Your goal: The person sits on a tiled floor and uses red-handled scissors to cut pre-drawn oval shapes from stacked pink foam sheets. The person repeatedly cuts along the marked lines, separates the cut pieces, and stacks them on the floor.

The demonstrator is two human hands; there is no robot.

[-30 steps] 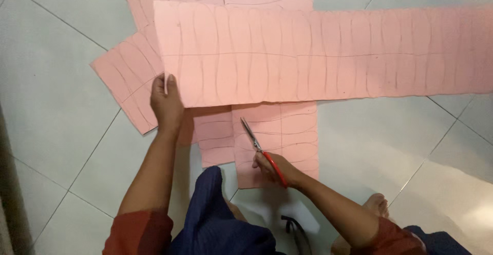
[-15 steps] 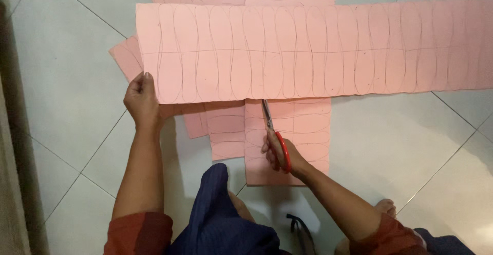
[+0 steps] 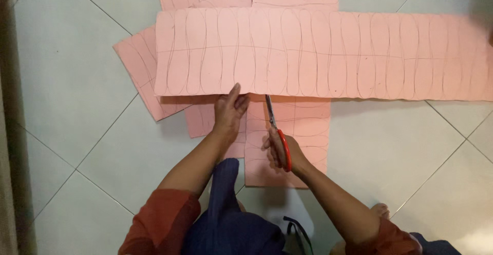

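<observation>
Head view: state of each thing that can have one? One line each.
Long pink sheet: flat, near edge lifted off the floor, drawn with wavy lines, uncut where visible.
Scissors: blades closed or nearly so, tips at the sheet's near edge.
Left hand: pinching the sheet's near edge.
Right hand: fingers in the red scissor handles.
Pink sheets underneath: flat on the tiled floor.

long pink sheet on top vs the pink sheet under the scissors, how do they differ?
The long sheet runs sideways across the floor, while the lower sheet runs toward the person. The long sheet lies on top; the lower sheet is partly hidden beneath it. The left hand holds the long sheet's near edge where the scissors in the right hand point; the lower sheet just lies flat. Both are pink with pencilled curved outlines.
</observation>
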